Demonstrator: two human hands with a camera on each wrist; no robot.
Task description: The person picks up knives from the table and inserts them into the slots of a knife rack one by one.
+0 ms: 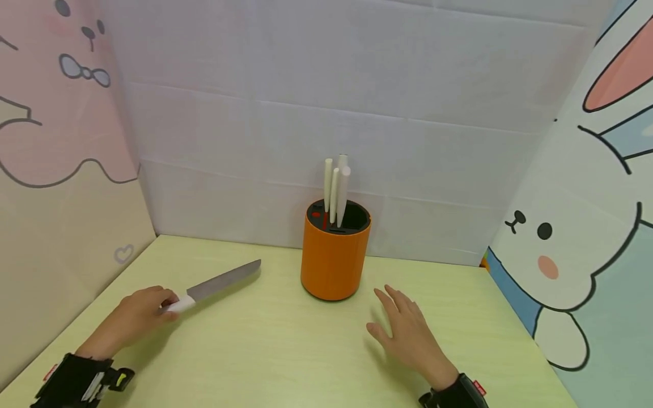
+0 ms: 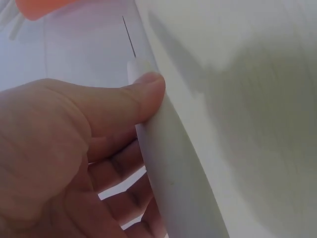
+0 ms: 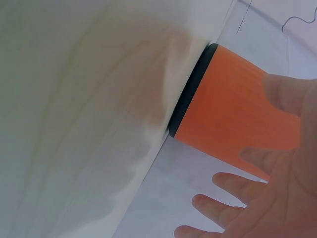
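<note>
My left hand (image 1: 145,310) grips a kitchen knife by its white handle (image 1: 179,305), at the left of the head view. The knife's broad grey blade (image 1: 224,281) points right and away, low over the table. In the left wrist view the thumb presses along the handle (image 2: 173,163) and the fingers curl beneath it; the blade shows edge-on as a thin line. An orange cylindrical knife block (image 1: 334,263) stands upright at the back middle, several white handles (image 1: 334,190) rising from its black top. My right hand (image 1: 405,334) holds nothing, fingers spread, in front and right of the block.
The pale yellow-green table (image 1: 275,351) meets a white sheet wall (image 1: 265,141) just behind the knife block. Printed side panels with cartoon figures, a pink one (image 1: 66,130) at left and a rabbit (image 1: 576,243) at right, border the table.
</note>
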